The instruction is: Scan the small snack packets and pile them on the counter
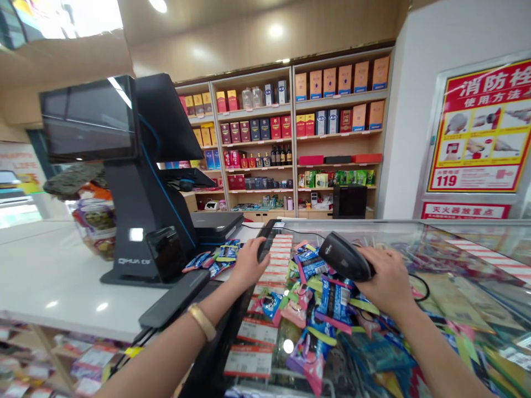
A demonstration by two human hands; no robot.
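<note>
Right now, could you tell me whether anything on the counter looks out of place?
Yes: snack packets lie in a loose heap over the glass counter, under the right hand holding the barcode scanner.

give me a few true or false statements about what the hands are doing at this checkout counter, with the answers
1. The right hand holds a black barcode scanner. True.
2. The left hand is lifting a bottle from the shelves. False: it rests on the counter by the keyboard, next to small snack packets.
3. A gold bracelet is on the left wrist. True.
4. The scanner is above a bare white counter. False: it is over a pile of colourful snack packs on the glass case.
5. The checkout screen stands right of both hands. False: it stands to their left.
</note>
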